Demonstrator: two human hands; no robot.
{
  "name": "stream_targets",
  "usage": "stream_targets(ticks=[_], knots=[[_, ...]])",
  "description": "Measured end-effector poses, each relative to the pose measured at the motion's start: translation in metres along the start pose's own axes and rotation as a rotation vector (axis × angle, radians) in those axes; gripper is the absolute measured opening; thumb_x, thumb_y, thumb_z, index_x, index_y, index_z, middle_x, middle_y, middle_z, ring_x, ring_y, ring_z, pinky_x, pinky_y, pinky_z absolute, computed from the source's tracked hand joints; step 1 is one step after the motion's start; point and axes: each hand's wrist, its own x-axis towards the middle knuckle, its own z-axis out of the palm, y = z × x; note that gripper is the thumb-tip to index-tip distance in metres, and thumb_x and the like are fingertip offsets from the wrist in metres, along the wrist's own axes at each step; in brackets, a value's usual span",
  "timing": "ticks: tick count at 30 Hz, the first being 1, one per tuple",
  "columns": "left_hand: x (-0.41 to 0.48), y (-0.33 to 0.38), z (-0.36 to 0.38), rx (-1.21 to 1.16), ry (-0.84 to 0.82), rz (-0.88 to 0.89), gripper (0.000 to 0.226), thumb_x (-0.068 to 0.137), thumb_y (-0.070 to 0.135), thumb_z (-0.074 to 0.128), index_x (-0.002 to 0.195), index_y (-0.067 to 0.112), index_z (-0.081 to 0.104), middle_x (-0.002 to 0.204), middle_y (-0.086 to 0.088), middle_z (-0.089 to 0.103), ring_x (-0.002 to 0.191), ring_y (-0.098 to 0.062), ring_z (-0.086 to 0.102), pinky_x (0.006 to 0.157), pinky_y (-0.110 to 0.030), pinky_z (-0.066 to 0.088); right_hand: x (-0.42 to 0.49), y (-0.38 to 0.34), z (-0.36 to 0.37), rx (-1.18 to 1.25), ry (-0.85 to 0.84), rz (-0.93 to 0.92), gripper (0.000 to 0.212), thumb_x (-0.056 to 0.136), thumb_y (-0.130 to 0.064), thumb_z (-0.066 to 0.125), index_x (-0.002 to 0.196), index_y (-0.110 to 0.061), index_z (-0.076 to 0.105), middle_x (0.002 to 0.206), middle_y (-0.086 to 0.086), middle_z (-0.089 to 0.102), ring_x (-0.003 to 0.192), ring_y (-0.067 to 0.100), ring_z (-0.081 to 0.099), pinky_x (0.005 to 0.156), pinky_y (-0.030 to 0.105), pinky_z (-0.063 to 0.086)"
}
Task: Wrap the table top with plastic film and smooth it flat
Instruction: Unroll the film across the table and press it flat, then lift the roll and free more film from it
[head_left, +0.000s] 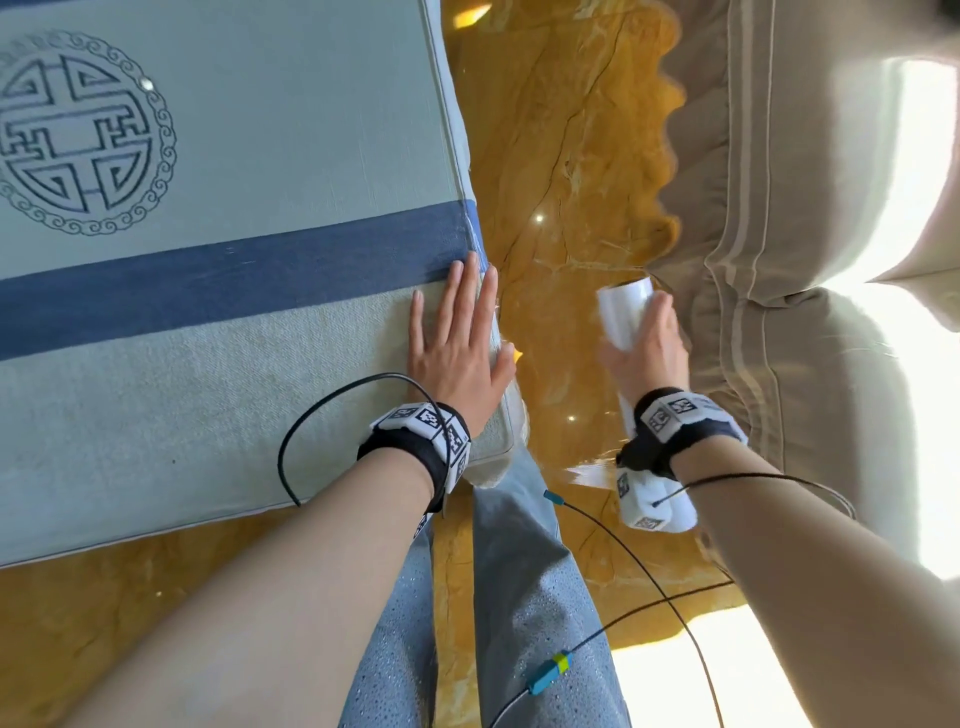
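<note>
The table top (218, 395) fills the left of the head view, pale green with a blue band and a round dark emblem. My left hand (457, 343) lies flat with straight fingers on its right edge, near the front right corner. Thin clear film shows faintly along that edge under my palm. My right hand (647, 343) hangs over the floor to the right of the table and grips a white roll of plastic film (623, 306). The roll's far end sticks out past my fingers; its near end shows below my wrist.
Glossy yellow marble floor (566, 156) runs between the table and a beige sofa (779, 208) on the right. My legs in blue-grey trousers (524, 597) stand at the table's front right corner. Black cables hang from both wrist bands.
</note>
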Motion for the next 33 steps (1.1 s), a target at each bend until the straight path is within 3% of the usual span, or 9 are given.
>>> stream_targets(ticks=[4,6,10,13,15,18,22,25,33], knots=[[0.033,-0.035,0.003,0.043,0.012,-0.009,0.078,0.093,0.048,0.033,0.153,0.017,-0.004,0.162,-0.004,-0.004,0.149,-0.018,-0.002,0.120,-0.050,0.005,0.051,-0.009,-0.010,-0.341,0.002,-0.268,0.067,0.076,-0.022,0.077,0.129,-0.012,0.037,0.120,0.013,0.053,0.106,0.039,0.055,0.081,0.052,0.048],[0.055,-0.056,0.006,0.061,-0.005,0.000,0.078,0.092,0.050,0.032,0.153,0.017,-0.004,0.162,-0.004,-0.003,0.149,-0.018,-0.002,0.119,-0.051,0.006,0.081,-0.024,-0.012,-0.290,0.074,-0.289,0.069,0.078,-0.024,0.075,0.133,-0.011,0.036,0.123,0.014,0.053,0.107,0.038,0.055,0.082,0.052,0.049],[0.100,-0.095,0.018,0.037,-0.090,0.017,0.077,0.092,0.052,0.034,0.154,0.023,-0.002,0.162,-0.001,-0.006,0.149,-0.017,-0.004,0.119,-0.050,-0.004,0.135,-0.083,-0.014,0.332,0.363,-0.036,0.071,0.079,-0.038,0.070,0.132,-0.006,0.033,0.113,0.002,0.051,0.092,0.020,0.052,0.077,0.025,0.043],[0.133,-0.104,0.032,-0.087,-0.113,-0.017,0.065,0.097,0.049,0.028,0.154,0.025,0.009,0.163,0.001,0.003,0.149,-0.017,0.005,0.119,-0.048,-0.005,0.168,-0.119,-0.009,0.598,0.406,-0.047,0.079,0.082,-0.034,0.070,0.138,0.004,0.028,0.115,0.006,0.049,0.093,0.005,0.048,0.070,-0.009,0.030],[0.157,-0.105,0.039,-0.334,-0.131,-0.034,0.057,0.100,0.045,0.028,0.151,0.020,0.024,0.161,0.000,0.016,0.147,-0.017,0.016,0.120,-0.043,0.010,0.188,-0.136,0.000,0.727,0.357,-0.053,0.070,0.080,-0.037,0.070,0.129,-0.007,0.031,0.110,-0.001,0.052,0.084,-0.003,0.057,0.074,0.003,0.047],[0.188,-0.108,0.046,-0.709,-0.243,-0.088,0.054,0.101,0.046,0.030,0.146,0.017,0.037,0.154,-0.002,0.033,0.141,-0.016,0.030,0.110,-0.025,0.021,0.207,-0.155,0.024,0.855,0.207,-0.018,0.054,0.080,-0.034,0.075,0.107,-0.022,0.029,0.113,0.020,0.055,0.098,0.034,0.066,0.079,0.051,0.058],[0.214,-0.111,0.050,-1.114,-0.650,-0.252,0.058,0.096,0.060,0.029,0.132,0.022,0.053,0.124,0.003,0.061,0.110,-0.012,0.059,0.091,-0.028,0.044,0.212,-0.168,0.063,0.892,0.139,0.061,0.056,0.078,-0.040,0.079,0.105,-0.025,0.033,0.102,0.004,0.051,0.087,0.019,0.063,0.075,0.042,0.060],[0.223,-0.122,0.058,-1.249,-0.746,-0.289,0.035,0.097,0.053,0.037,0.100,0.027,0.059,0.082,0.006,0.055,0.074,-0.011,0.052,0.066,-0.025,0.042,0.215,-0.175,0.091,0.928,0.093,0.175,0.070,0.072,-0.050,0.080,0.114,-0.019,0.034,0.103,0.004,0.053,0.088,0.017,0.064,0.075,0.038,0.060],[0.234,-0.200,0.087,-1.207,-0.901,-0.274,0.025,0.096,0.031,0.054,0.075,0.019,0.048,0.071,0.001,0.050,0.063,-0.014,0.044,0.057,-0.024,0.035,0.200,-0.195,0.154,1.094,0.056,0.687,0.097,0.057,-0.061,0.081,0.131,-0.022,0.032,0.119,0.017,0.060,0.100,0.031,0.068,0.082,0.048,0.060]])
